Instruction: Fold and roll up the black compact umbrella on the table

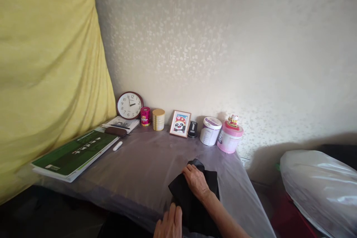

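A folded black cloth item (189,204), perhaps a garment, lies on the plastic-covered table (150,163) close in front of me. Across its upper part rests my right hand (196,181), with the fingers bent and closed on the fabric near a bunched bit at the top. My left hand (170,221) is at the lower left edge of the cloth, its fingers together and curled against that edge. Both thumbs are hidden. The lower end of the cloth runs out of view beneath my right forearm.
Along the wall stand a clock (130,105), a pink tin (145,116), a yellow-lidded can (158,120), a framed panda picture (180,123) and two tubs, one a white tub (209,134). Green folders (75,152) lie left. A plastic-wrapped bundle (318,182) sits right.
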{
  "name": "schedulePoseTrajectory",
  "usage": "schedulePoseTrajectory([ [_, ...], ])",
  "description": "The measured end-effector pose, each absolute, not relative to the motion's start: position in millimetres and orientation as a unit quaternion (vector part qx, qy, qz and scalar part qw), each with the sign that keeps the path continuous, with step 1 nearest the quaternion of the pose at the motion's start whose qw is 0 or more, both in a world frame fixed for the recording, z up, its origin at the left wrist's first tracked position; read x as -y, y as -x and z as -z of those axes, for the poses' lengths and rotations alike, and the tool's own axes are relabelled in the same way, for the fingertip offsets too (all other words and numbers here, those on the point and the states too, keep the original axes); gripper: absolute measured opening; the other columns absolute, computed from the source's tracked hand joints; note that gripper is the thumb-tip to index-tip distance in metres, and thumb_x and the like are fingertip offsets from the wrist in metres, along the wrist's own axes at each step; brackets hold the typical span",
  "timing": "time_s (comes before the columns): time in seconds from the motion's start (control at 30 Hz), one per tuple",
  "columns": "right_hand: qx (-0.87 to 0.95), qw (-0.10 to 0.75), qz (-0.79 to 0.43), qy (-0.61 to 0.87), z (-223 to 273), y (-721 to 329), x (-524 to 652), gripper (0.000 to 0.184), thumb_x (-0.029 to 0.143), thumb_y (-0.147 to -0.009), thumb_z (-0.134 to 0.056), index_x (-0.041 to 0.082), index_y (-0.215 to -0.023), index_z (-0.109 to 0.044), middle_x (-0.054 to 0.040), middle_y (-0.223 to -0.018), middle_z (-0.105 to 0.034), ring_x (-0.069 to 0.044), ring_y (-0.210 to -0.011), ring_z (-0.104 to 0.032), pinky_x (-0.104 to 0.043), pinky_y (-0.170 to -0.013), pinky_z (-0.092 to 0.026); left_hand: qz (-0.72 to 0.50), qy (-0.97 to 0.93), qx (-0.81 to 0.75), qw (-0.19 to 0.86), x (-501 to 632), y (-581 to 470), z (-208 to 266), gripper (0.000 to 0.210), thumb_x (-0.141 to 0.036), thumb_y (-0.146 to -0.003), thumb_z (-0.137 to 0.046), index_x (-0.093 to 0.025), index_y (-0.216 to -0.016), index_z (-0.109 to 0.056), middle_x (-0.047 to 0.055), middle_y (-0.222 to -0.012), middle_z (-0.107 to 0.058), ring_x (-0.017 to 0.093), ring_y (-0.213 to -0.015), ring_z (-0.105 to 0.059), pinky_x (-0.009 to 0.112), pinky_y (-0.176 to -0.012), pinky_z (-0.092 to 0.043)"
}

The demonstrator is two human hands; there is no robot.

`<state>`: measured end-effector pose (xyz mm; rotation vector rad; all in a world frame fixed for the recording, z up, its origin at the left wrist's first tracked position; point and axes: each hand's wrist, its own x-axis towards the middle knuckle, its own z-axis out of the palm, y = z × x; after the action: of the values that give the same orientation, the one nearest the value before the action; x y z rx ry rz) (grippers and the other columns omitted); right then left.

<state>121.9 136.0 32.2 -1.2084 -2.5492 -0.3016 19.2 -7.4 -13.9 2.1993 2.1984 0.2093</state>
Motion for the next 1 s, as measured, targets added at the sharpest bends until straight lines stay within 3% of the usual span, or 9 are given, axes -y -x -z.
schedulePoseTrajectory([
  [0.1, 0.887, 0.157, 0.105, 0.422, -29.5, -120.9, -137.1, 0.016, 0.018, -0.089, -0.046, 0.021, -0.081, -0.059, -0.0013, -0.082, -0.061, -0.016, -0.079, -0.056, -0.024, -0.066, -0.042, -0.127, -0.74, -0.658, -0.056, 3.7, -17.0, 14.4, 0.049, -0.006, -0.075, -0.049, -0.03, -0.117, -0.054, 0.002, -0.131, -0.051, 0.022, -0.113, -0.053, 0.036, -0.092, -0.045],
  [0.2, 0.884, 0.164, 0.098, 0.426, -26.8, -121.2, -138.4, 0.013, 0.017, -0.088, -0.048, 0.021, -0.084, -0.059, -0.0008, -0.082, -0.062, -0.016, -0.079, -0.057, -0.024, -0.066, -0.043, -0.173, -0.756, -0.612, -0.153, -6.0, -22.3, 22.9, 0.055, -0.006, -0.078, -0.047, -0.033, -0.125, -0.046, -0.001, -0.137, -0.044, 0.021, -0.119, -0.047, 0.039, -0.101, -0.038],
  [0.47, 0.901, 0.214, 0.037, 0.375, -22.3, -134.1, -134.8, 0.018, 0.017, -0.089, -0.045, 0.021, -0.089, -0.062, -0.0012, -0.089, -0.066, -0.016, -0.086, -0.057, -0.027, -0.081, -0.043, -0.202, -0.713, -0.649, -0.174, -13.9, -27.2, 44.2, 0.048, -0.035, -0.081, -0.055, -0.039, -0.127, -0.041, -0.001, -0.13, -0.052, 0.023, -0.096, -0.059, 0.044, -0.09, -0.044],
  [0.7, 0.886, 0.233, 0.023, 0.4, -14.0, -148.9, -162.4, 0.027, 0.019, -0.092, -0.038, 0.022, -0.098, -0.064, -0.003, -0.106, -0.066, -0.018, -0.109, -0.054, -0.037, -0.099, -0.035, -0.196, -0.702, -0.667, -0.154, -11.4, -26.4, 41.2, 0.051, -0.027, -0.083, -0.052, -0.041, -0.129, -0.035, -0.003, -0.13, -0.053, 0.021, -0.097, -0.057, 0.039, -0.081, -0.047],
  [0.87, 0.845, 0.243, 0.053, 0.474, -16.6, -160.0, -182.5, 0.03, 0.024, -0.092, -0.036, 0.02, -0.106, -0.062, -0.0081, -0.115, -0.063, -0.022, -0.11, -0.055, -0.041, -0.095, -0.04, -0.164, -0.707, -0.679, -0.108, -8.1, -23.8, 32.5, 0.062, -0.015, -0.08, -0.05, -0.042, -0.131, -0.027, -0.003, -0.134, -0.048, 0.021, -0.097, -0.055, 0.036, -0.077, -0.047],
  [1.0, 0.861, 0.296, 0.013, 0.412, -27.7, -157.0, -152.7, 0.028, 0.024, -0.092, -0.037, 0.019, -0.107, -0.061, -0.0077, -0.11, -0.065, -0.019, -0.11, -0.054, -0.036, -0.096, -0.04, -0.141, -0.71, -0.685, -0.082, -8.0, -22.9, 29.2, 0.069, -0.009, -0.076, -0.049, -0.042, -0.131, -0.026, -0.003, -0.136, -0.045, 0.021, -0.095, -0.055, 0.036, -0.075, -0.046],
])
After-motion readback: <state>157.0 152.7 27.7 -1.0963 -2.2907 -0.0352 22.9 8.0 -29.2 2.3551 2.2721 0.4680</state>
